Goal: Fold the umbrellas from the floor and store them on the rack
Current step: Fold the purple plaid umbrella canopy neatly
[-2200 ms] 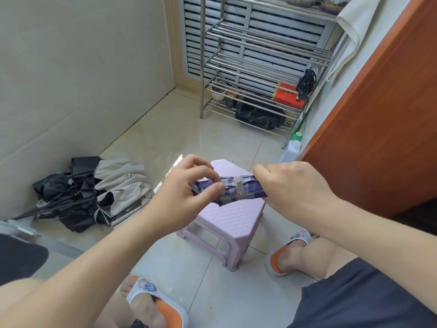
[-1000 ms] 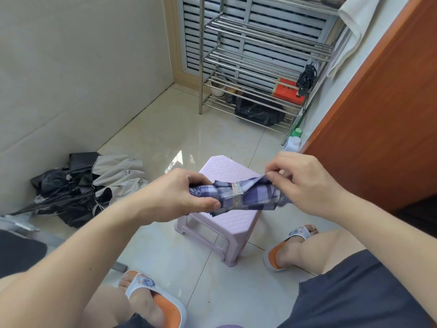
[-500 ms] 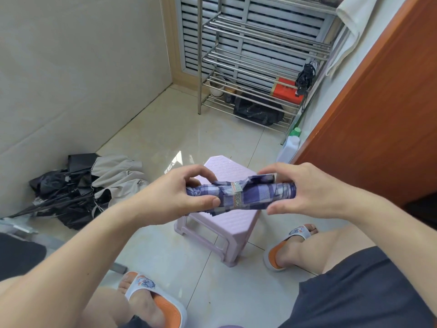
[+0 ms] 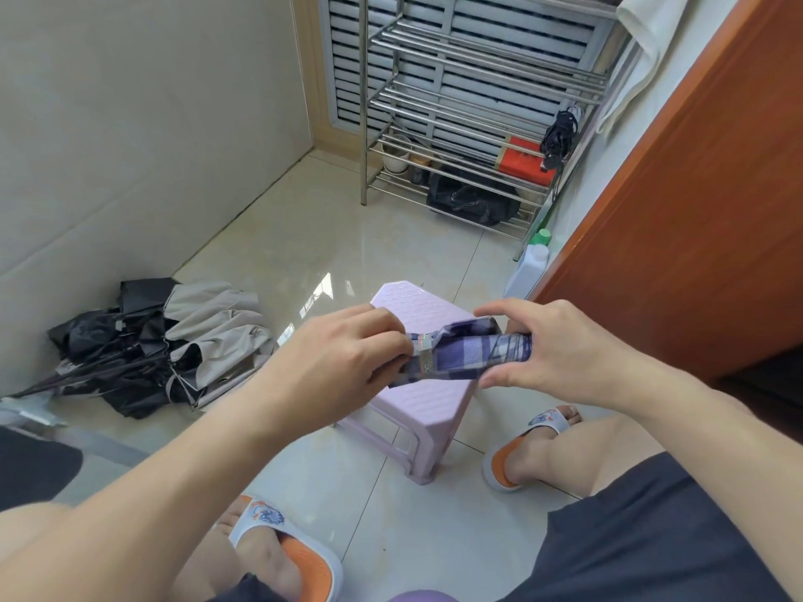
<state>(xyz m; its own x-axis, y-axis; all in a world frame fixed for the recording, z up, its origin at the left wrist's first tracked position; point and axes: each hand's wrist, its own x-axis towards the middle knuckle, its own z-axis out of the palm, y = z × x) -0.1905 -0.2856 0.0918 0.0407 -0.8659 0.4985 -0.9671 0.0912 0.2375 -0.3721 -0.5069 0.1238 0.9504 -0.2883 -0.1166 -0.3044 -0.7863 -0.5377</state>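
Both hands hold the plaid umbrella (image 4: 469,356) level in the air above the lilac stool (image 4: 423,401), well short of the rack (image 4: 469,123) at the far wall. The left hand (image 4: 343,362) has its fingers (image 4: 382,336) curled round one end by the closing strap (image 4: 423,356); the right hand (image 4: 560,354) has its fingers clamped on the other end, thumb underneath. A flap of cloth (image 4: 471,328) stands up loose between the hands, so the roll looks unfinished. If the right hand slackens, I judge the pleats could spring out and the strap would bind a lumpy bundle, or fail to reach round. The black and grey umbrellas (image 4: 165,345) lie heaped on the floor by the left wall, not yet folded.
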